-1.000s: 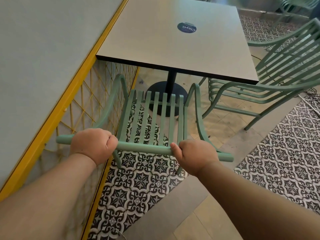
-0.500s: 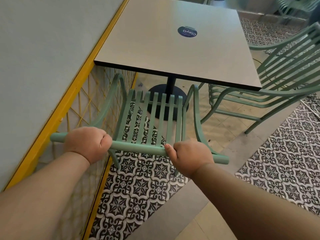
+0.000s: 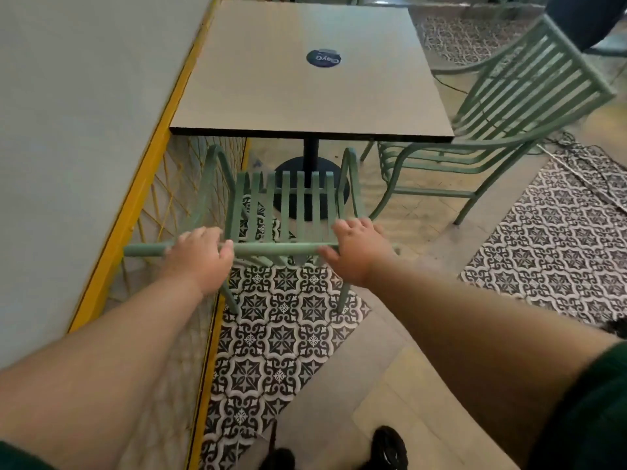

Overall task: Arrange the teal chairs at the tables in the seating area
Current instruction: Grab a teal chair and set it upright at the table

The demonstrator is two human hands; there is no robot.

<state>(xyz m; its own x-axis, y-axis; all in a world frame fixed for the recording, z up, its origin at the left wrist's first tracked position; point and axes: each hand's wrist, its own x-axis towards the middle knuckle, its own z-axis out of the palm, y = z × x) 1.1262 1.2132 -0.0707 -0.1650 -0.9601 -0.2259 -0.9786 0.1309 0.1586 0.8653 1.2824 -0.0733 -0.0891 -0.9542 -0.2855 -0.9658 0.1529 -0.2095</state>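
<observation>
Left hand (image 3: 198, 256) and right hand (image 3: 359, 251) resting slack-fingered on teal chair (image 3: 274, 248) top rail; arms outstretched

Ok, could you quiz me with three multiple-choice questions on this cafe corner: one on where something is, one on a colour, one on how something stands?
1. Where is the second chair? A at the right side of the table; B on the tabletop; C against the left wall.
2. What colour is the round sticker on the table? A red; B dark blue; C yellow.
3. How is the chair under the left hand and right hand? A upright, facing the table; B lying on its side; C folded flat.
Answers: 1 A, it stands by the right edge; 2 B, it shows dark blue; 3 A, back rail up, seat toward the table.
</observation>
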